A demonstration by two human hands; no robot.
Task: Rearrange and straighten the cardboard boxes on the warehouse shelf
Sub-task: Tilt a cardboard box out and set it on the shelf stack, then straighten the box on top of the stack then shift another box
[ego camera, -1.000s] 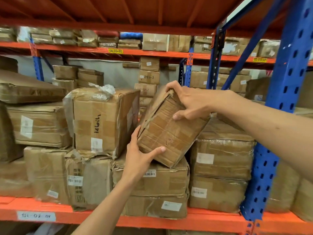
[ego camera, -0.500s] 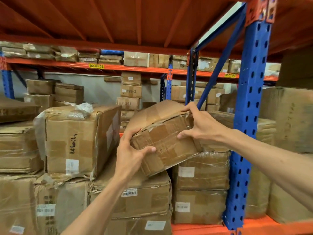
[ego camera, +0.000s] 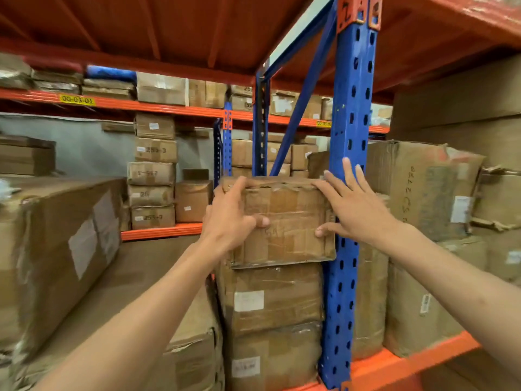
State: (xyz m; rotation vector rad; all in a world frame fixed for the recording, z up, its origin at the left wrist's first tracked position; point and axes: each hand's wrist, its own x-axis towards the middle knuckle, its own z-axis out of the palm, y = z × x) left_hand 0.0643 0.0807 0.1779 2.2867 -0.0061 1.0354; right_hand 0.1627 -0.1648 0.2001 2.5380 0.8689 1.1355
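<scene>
- Orange steel decking and beams of the warehouse shelf (ego camera: 394, 362) frame everything, with the upper deck filling the top from 10 to 2 o'clock.
- Large cardboard box (ego camera: 56, 249) lies at 9 o'clock, its side bearing pale labels.
- Blue upright post (ego camera: 352, 108), punched with holes, runs from 12 down to 5 o'clock, just right of centre.
- Big worn box (ego camera: 417, 187) with handwriting on its face stands at 3 o'clock, beyond the post.
- Two wrapped boxes (ego camera: 270, 300) are stacked at 6 o'clock, touching the post's left side, each with a white label.
- Small taped box (ego camera: 284, 221) sits level on top of that stack at the centre, its right edge overlapping the front of the post.
- Left hand (ego camera: 228, 218) grips the small taped box at its upper-left corner, fingers curled over the top edge, thumb pressed on the front face.
- Right hand (ego camera: 355, 204) lies flat against the box's upper-right corner, fingers spread apart, some reaching onto the post, thumb on the front face.
</scene>
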